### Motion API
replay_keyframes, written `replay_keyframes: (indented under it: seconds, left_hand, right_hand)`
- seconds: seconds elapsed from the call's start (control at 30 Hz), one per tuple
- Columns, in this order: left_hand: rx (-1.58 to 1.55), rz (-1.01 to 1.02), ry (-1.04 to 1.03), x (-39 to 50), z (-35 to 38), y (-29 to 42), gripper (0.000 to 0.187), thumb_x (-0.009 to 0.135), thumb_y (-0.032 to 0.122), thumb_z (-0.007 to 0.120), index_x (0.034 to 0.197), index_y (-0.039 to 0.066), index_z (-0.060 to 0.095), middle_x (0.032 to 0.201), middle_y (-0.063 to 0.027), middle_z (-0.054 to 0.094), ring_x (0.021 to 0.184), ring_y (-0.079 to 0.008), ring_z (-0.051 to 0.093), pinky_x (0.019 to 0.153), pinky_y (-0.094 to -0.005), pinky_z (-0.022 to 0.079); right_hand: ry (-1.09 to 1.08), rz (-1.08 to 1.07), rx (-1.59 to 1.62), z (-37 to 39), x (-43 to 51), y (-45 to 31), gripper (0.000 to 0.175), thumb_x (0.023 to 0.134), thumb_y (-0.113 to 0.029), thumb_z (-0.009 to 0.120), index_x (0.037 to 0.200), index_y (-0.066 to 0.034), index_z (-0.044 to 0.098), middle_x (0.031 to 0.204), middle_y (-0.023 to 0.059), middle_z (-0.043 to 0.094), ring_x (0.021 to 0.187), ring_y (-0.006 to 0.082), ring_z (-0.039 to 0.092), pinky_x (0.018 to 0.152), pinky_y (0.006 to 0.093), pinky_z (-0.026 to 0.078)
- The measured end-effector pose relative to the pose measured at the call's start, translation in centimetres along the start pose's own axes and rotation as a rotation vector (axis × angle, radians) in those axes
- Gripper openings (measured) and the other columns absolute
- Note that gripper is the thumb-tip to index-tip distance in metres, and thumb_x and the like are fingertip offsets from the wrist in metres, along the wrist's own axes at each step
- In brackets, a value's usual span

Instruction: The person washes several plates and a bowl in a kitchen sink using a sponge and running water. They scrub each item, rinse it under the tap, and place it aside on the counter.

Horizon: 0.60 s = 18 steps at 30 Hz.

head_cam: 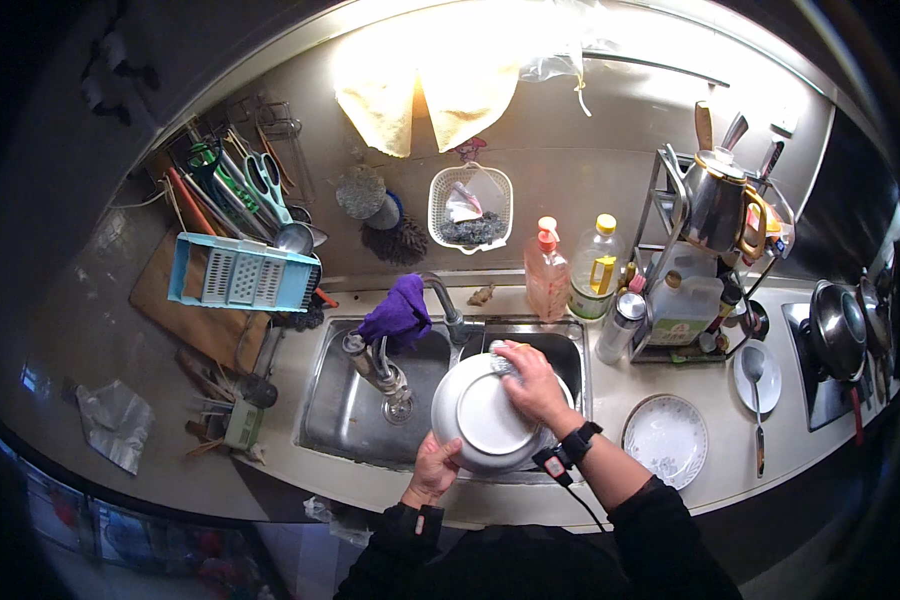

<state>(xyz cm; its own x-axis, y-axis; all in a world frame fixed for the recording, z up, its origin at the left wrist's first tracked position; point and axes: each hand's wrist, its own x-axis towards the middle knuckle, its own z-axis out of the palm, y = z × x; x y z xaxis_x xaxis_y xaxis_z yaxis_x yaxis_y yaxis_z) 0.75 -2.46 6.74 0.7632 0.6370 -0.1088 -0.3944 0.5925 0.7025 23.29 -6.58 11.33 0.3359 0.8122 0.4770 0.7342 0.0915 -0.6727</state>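
A white plate point(495, 412), turned with its foot ring up, is tilted above the right basin point(562, 352) of a steel double sink. My left hand point(433, 469) grips its lower left rim, thumb on the underside. My right hand point(532, 382) presses a greyish scrubber point(502, 360) against the plate's upper edge; the fingers partly hide the scrubber. What lies in the right basin is mostly covered by the plate. To the left, the bare left basin point(337, 427) shows its drain strainer. Over the faucet point(444, 300) hangs a purple cloth point(397, 315).
A patterned plate point(666, 442) and a white dish point(757, 375) with a ladle point(755, 390) lie on the right counter. Behind the sink stand a pump bottle point(547, 277), an oil-type bottle point(594, 270) and a steel flask point(619, 330). A blue grater rack point(244, 274) stands left.
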Motion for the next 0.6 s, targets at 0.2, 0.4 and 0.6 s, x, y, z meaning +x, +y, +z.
replay_keyframes:
  seconds: [0.2,0.4,0.6]
  left_hand:
    - [0.055,0.102,0.134,1.1,0.0,-1.3,0.045,0.086,0.007,0.056,0.128,0.004,0.040,0.117,-0.0045,0.051,0.106,-0.0163,0.052,0.091,-0.0303,0.042]
    - [0.322,0.121,0.085,0.6,0.2,-0.6,0.034,0.081,0.002,0.061,0.112,0.001,0.047,0.105,-0.0046,0.057,0.095,-0.0126,0.055,0.085,-0.0274,0.044]
    - [0.423,0.190,0.135,1.0,2.0,-1.4,0.034,0.081,0.002,0.062,0.112,-0.001,0.047,0.104,-0.0064,0.059,0.091,-0.0123,0.056,0.083,-0.0266,0.045]
  right_hand:
    - [-0.254,-0.415,-0.181,4.2,-1.8,-6.1,0.042,0.071,-0.033,0.061,0.113,-0.0261,0.057,0.125,0.0027,0.048,0.124,0.0231,0.037,0.100,0.0555,0.025]
    - [-0.024,-0.163,-0.121,4.4,0.7,-2.4,0.039,0.077,-0.036,0.059,0.112,-0.0210,0.057,0.118,0.0071,0.054,0.117,0.0243,0.045,0.097,0.0479,0.032]
    - [0.051,0.774,0.631,5.2,-0.7,7.0,0.044,0.091,-0.040,0.042,0.120,-0.0075,0.050,0.118,0.0117,0.055,0.107,0.0231,0.052,0.091,0.0315,0.038]
